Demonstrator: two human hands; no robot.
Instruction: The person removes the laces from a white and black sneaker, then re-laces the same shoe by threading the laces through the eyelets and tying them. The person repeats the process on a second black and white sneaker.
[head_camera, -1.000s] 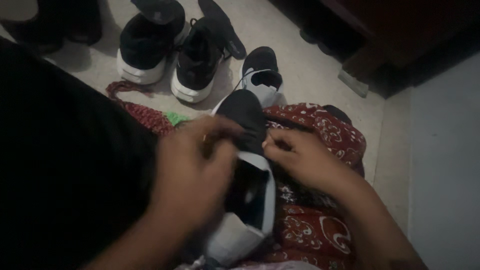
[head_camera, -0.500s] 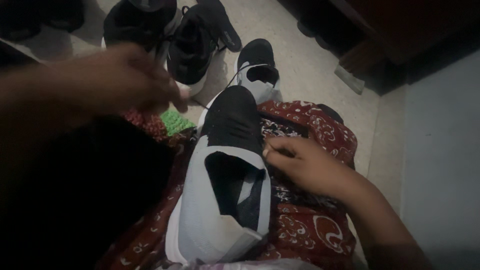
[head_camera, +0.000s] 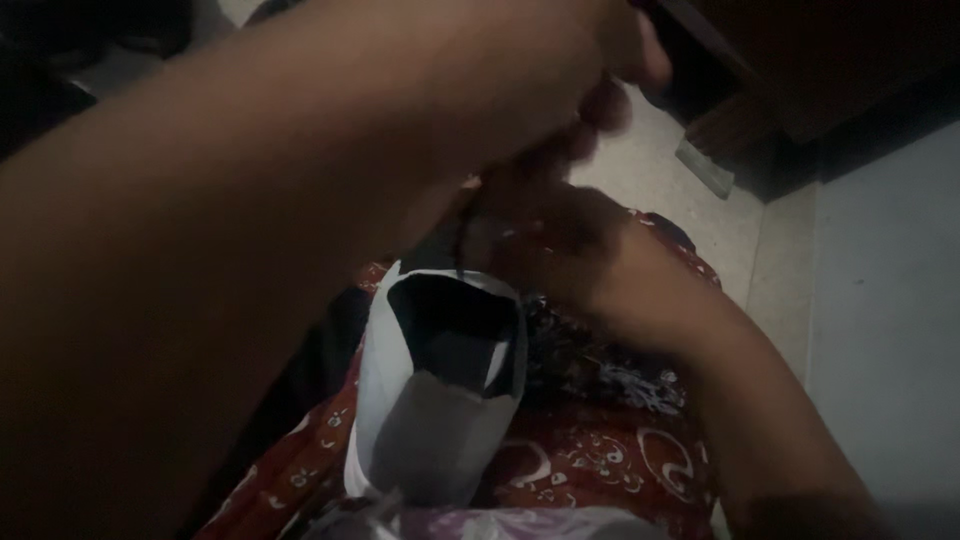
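L. forearm and left hand (head_camera: 530, 60) fill most of the view, raised close to the camera and crossing from lower L. to upper centre. Fingers curled together near top edge, blurred; cannot tell whether they pinch anything.

Red patterned cloth (head_camera: 600, 460) next in extent: covers the person's lap, white floral print, lying under and either side of the shoe.

Floor (head_camera: 650, 160), pale speckled, visible upper centre-R.; a lighter wall panel (head_camera: 890, 320) runs down the R. edge, dark wooden furniture (head_camera: 800, 70) above it.

R. forearm enters from lower R. corner. Right hand (head_camera: 550, 235) sits at the front part of the shoe, in shadow beneath the L. hand; fingers appear bent inward, but whether closed on the shoe or lace cannot be told.

Shoe (head_camera: 430, 420): grey heel and collar, dark opening, resting on the cloth in the lap, heel toward the camera, toe pointing away and hidden by the hands. White sole edge shows on L. side.

Thin dark lace (head_camera: 461, 235) hangs approx. vertical between L. hand and shoe opening, just above the collar. Upper end lost in blur.

Pale crumpled plastic (head_camera: 500, 522) at bottom edge, touching the heel.
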